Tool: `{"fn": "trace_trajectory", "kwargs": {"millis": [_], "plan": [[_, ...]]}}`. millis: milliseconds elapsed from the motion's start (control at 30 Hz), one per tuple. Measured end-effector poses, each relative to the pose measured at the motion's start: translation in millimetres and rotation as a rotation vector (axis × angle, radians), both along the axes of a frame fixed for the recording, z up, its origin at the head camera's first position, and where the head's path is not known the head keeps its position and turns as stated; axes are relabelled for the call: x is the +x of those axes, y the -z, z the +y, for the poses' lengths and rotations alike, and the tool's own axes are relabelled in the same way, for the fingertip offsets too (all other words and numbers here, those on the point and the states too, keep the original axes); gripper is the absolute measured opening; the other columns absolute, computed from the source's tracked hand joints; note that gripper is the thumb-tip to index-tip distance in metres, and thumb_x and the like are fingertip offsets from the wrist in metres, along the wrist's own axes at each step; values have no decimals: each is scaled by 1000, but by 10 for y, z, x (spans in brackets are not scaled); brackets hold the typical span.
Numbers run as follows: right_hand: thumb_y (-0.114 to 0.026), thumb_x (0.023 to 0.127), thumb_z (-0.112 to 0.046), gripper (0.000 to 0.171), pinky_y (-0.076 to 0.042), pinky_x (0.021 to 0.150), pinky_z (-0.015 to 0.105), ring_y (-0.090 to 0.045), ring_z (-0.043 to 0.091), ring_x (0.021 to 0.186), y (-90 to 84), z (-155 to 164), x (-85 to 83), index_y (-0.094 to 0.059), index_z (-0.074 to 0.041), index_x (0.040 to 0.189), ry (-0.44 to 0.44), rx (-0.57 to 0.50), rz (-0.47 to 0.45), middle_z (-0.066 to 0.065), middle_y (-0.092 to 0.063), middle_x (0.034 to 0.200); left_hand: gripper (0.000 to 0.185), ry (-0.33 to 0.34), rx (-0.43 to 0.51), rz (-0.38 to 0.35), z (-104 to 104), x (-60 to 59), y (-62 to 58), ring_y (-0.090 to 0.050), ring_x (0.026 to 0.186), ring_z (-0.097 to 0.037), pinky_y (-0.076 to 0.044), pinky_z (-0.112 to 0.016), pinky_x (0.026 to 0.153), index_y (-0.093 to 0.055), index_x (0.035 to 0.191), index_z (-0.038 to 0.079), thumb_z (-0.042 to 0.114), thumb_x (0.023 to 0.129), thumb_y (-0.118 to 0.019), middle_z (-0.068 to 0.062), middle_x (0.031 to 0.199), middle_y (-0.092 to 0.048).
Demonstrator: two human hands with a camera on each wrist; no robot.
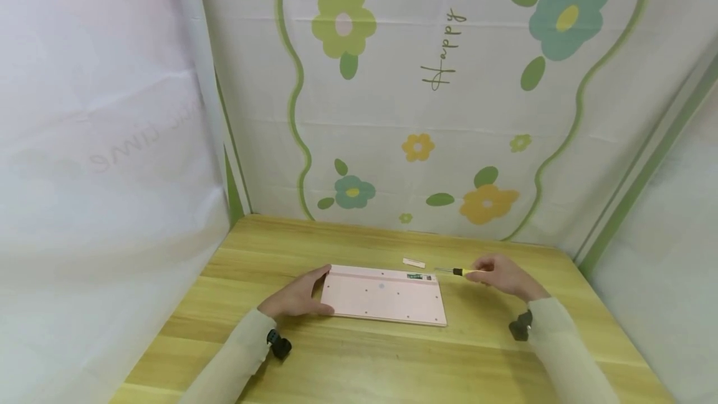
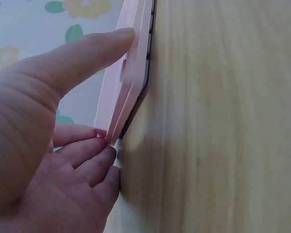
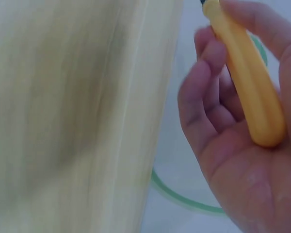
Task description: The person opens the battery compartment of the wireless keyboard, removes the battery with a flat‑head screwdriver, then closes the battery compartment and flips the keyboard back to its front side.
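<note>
A pale pink keyboard (image 1: 387, 295) lies face down on the table, its back dotted with small screw holes. Its dark-edged keys show underneath in the left wrist view. My left hand (image 1: 300, 295) holds its left end, thumb at the near edge and fingertips by the far corner. Near the keyboard's far right corner is an uncovered slot (image 1: 415, 277) with something green inside. My right hand (image 1: 499, 274) grips a screwdriver by its yellow handle (image 3: 250, 82); the metal shaft (image 1: 444, 270) points left, its tip close to that corner.
A small pale cover strip (image 1: 414, 262) lies just beyond the keyboard. The wooden table (image 1: 348, 360) meets a hanging white cloth (image 1: 381, 98) printed with flowers at the back. More white cloth (image 1: 101, 204) hangs at both sides.
</note>
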State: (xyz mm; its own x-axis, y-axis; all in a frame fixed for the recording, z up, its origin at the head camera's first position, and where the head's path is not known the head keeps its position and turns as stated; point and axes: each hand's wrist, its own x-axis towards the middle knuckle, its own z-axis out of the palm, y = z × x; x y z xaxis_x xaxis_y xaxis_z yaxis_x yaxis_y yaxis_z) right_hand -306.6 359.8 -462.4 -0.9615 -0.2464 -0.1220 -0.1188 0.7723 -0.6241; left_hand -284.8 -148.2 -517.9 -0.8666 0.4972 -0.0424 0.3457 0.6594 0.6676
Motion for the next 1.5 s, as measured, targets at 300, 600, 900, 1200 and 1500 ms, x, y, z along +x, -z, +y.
{"fn": "trace_trajectory", "kwargs": {"millis": [300, 600, 900, 1200, 1500], "plan": [[-73, 84, -41, 30, -53, 83, 41, -62, 23, 98, 145, 140, 110, -72, -14, 98, 100, 38, 167, 6, -70, 104, 107, 3, -9, 13, -3, -9, 18, -27, 148, -29, -29, -49, 119, -21, 155, 10, 52, 75, -78, -11, 160, -27], [-74, 82, -45, 32, -54, 80, 40, -64, 22, 94, 371, 158, 131, -72, -16, 95, 166, 98, 189, 5, -72, 100, 106, 4, -10, 11, 1, -4, 15, -27, 148, -30, -28, -49, 119, -22, 155, 10, 51, 75, -78, -11, 160, -27], [-75, 83, -38, 21, -49, 64, 24, -59, 10, 74, 485, 115, 134, -71, -18, 80, 135, 145, 231, -4, -69, 81, 106, 0, -6, 14, 0, 2, 15, -27, 147, -30, -29, -49, 119, -22, 155, 11, 51, 75, -79, -10, 160, -27], [-76, 82, -35, 19, -52, 67, 30, -61, 11, 75, 522, 69, 130, -70, -17, 77, 123, 167, 257, -3, -69, 79, 106, -8, -7, 3, 1, -4, 25, -27, 148, -29, -28, -49, 119, -21, 155, 12, 51, 75, -79, -10, 160, -27], [-77, 82, -32, 27, -55, 70, 35, -64, 17, 80, 345, 17, 107, -72, -8, 93, 42, 215, 326, 5, -72, 89, 107, -4, 1, -9, 0, 0, 12, -26, 148, -30, -28, -49, 120, -21, 155, 11, 51, 75, -79, -11, 160, -26]]}}
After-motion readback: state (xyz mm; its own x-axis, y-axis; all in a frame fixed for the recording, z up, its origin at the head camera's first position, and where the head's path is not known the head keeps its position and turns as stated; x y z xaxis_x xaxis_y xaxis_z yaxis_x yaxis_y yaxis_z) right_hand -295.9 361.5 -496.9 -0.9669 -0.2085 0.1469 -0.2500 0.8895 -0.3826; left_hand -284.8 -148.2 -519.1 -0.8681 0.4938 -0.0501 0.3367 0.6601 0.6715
